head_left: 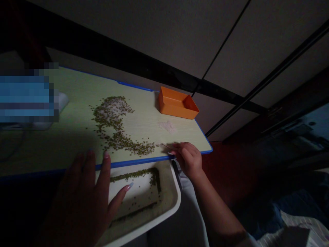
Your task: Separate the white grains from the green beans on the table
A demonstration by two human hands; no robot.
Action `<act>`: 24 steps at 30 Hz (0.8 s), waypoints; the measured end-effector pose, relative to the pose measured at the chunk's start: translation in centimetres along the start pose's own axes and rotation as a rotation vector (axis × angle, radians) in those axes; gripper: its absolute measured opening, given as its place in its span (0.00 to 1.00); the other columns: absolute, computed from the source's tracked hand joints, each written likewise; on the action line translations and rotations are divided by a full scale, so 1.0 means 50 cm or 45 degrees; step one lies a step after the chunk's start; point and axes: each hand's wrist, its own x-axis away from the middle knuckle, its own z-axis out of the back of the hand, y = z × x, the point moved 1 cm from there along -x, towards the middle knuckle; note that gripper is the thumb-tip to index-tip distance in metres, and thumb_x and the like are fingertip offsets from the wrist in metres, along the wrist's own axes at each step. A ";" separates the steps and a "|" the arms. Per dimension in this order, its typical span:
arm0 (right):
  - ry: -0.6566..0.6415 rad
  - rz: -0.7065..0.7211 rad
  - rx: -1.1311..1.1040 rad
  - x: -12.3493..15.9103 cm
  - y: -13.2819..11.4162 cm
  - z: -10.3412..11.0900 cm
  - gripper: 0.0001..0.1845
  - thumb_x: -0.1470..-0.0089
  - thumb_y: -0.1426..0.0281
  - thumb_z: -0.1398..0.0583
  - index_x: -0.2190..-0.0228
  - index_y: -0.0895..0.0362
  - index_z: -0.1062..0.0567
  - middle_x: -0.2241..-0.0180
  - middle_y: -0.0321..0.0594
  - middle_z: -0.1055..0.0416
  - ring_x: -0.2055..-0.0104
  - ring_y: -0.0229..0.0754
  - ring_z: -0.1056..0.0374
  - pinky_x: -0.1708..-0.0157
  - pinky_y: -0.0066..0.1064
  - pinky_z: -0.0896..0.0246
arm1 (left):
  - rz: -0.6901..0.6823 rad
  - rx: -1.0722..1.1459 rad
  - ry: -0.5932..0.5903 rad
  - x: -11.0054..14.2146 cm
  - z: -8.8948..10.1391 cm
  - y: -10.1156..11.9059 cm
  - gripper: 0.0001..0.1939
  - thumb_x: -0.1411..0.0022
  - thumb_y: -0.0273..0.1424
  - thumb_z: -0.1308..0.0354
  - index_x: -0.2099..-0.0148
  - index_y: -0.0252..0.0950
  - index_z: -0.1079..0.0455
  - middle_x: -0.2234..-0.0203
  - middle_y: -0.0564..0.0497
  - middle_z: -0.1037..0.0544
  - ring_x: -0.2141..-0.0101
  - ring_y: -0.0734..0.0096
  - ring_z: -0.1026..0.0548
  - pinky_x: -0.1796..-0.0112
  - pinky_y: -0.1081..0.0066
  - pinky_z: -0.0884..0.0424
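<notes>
My right hand [189, 157] pinches a thin stick [166, 146] near the front edge of the table, its tip beside the end of a trail of small green beans [138, 146]. That trail leads back to a larger heap where whitish grains [113, 106] lie among the beans. A small separate patch of pale grains [167, 127] lies just beyond my right hand. With fingers spread, my left hand [89, 192] reaches over the table's front edge, fingertips by the beans and thumb above a white basin [177, 197]. More green beans lie along the basin's inner edges.
An orange open box [177, 109] stands at the table's far right corner. The pale table [138, 103] has a blue rim. A blurred-out screen-like object [25, 99] is at the left. Cabinet doors [164, 34] rise behind; dark fabric lies at lower right.
</notes>
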 end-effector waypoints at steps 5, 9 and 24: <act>-0.026 0.018 -0.012 -0.002 -0.005 0.005 0.12 0.34 0.67 0.41 0.70 0.56 0.23 0.67 0.42 0.19 0.66 0.41 0.23 0.63 0.35 0.27 | 0.071 0.073 -0.033 0.006 -0.001 -0.001 0.48 0.39 0.48 0.50 0.27 0.41 0.72 0.30 0.33 0.46 0.31 0.26 0.49 0.41 0.30 0.37; -0.027 0.044 -0.028 0.004 -0.010 0.019 0.08 0.35 0.69 0.39 0.68 0.56 0.24 0.66 0.44 0.18 0.65 0.41 0.23 0.62 0.34 0.26 | 0.056 0.054 -0.008 0.005 0.000 0.002 0.48 0.38 0.48 0.51 0.26 0.38 0.70 0.29 0.30 0.48 0.31 0.24 0.50 0.43 0.28 0.36; -0.005 0.047 -0.006 0.001 -0.018 0.028 0.10 0.35 0.68 0.40 0.69 0.56 0.24 0.69 0.45 0.19 0.67 0.42 0.25 0.63 0.36 0.27 | 0.007 0.035 -0.002 -0.001 0.004 0.004 0.46 0.38 0.47 0.50 0.27 0.29 0.62 0.32 0.21 0.46 0.33 0.19 0.46 0.46 0.28 0.34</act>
